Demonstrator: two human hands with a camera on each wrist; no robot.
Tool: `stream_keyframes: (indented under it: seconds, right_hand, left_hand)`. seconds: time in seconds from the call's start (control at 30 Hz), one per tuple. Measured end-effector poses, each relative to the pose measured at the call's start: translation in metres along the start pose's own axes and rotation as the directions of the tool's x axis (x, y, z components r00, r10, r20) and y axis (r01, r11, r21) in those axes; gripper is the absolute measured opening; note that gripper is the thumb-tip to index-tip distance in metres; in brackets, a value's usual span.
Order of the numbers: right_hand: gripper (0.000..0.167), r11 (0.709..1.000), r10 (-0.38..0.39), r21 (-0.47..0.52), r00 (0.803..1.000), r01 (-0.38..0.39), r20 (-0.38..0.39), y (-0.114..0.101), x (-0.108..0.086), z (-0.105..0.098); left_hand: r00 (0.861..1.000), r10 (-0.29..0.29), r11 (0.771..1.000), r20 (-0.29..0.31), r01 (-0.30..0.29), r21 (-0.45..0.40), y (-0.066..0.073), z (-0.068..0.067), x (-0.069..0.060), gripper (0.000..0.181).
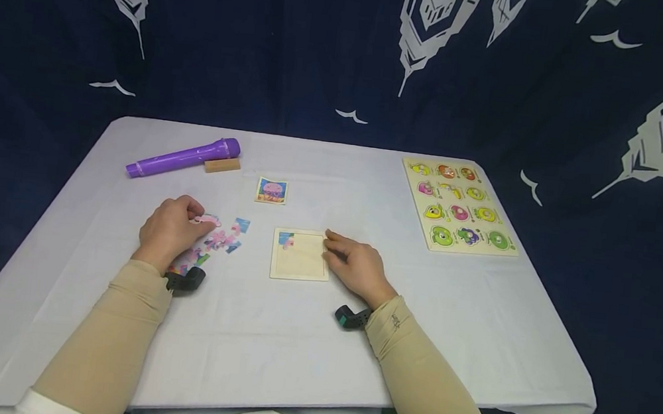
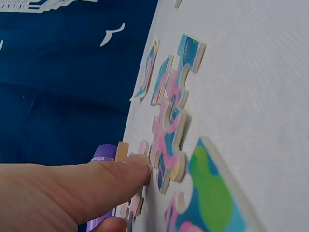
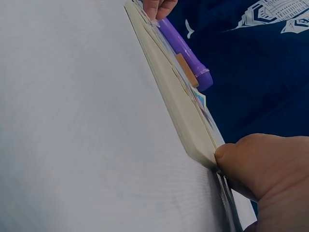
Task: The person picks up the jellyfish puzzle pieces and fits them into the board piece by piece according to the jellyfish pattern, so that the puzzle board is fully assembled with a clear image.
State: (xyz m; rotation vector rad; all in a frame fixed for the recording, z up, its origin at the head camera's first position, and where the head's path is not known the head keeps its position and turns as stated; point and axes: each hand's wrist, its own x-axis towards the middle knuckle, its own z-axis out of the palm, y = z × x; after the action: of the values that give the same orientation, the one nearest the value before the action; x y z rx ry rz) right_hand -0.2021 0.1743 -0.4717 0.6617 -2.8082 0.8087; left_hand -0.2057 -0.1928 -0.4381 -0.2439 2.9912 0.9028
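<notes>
In the head view my left hand (image 1: 169,230) is among the loose jigsaw pieces (image 1: 220,239), pinching a pink piece (image 1: 208,220) between thumb and fingers. From the left wrist, the thumb (image 2: 128,169) is against that piece, and the fingertips are mostly hidden. Pink, blue and green pieces lie close by, one with a green patch (image 2: 207,188). My right hand (image 1: 357,266) grips the right edge of the square wooden puzzle tray (image 1: 302,265), its thumb (image 3: 229,153) on the rim. A blue and pink piece (image 1: 286,240) sits in the tray's upper left corner.
Behind the tray lies a small picture card (image 1: 272,191) with a pink figure. A purple microphone-shaped object (image 1: 183,159) and a small brown block (image 1: 222,166) are at back left. At back right rests a fruit puzzle board (image 1: 460,209). The white-covered table (image 1: 259,340) meets a dark curtain.
</notes>
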Motion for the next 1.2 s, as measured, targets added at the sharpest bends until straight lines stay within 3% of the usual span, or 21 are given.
stream_keyframes:
  seconds: [0.4,0.73,1.03,1.2]
  right_hand:
    - [0.032,1.000,0.022,0.018,1.000,-0.022,0.005,0.0013,0.0006,-0.0001]
    - [0.030,1.000,0.012,0.028,1.000,-0.012,-0.017,0.0038,0.0003,0.0004]
    - [0.030,0.999,0.028,0.037,1.000,-0.027,-0.013,0.0039,0.0003,0.0011]
    - [0.030,0.999,0.031,0.034,0.999,-0.030,-0.011,0.0040,0.0005,0.0008]
  left_hand:
    - [1.000,0.014,0.999,-0.026,-0.015,-0.043,-0.0042,-0.0039,0.0024,0.030]
    - [0.995,0.048,0.995,-0.091,-0.055,-0.084,-0.0083,-0.0028,0.0040,0.021]
    - [0.998,0.010,0.995,-0.063,-0.017,-0.102,-0.0062,-0.0051,0.0046,0.027]
    - [0.999,0.007,0.988,-0.045,-0.013,-0.154,-0.0077,-0.0044,0.0069,0.034]
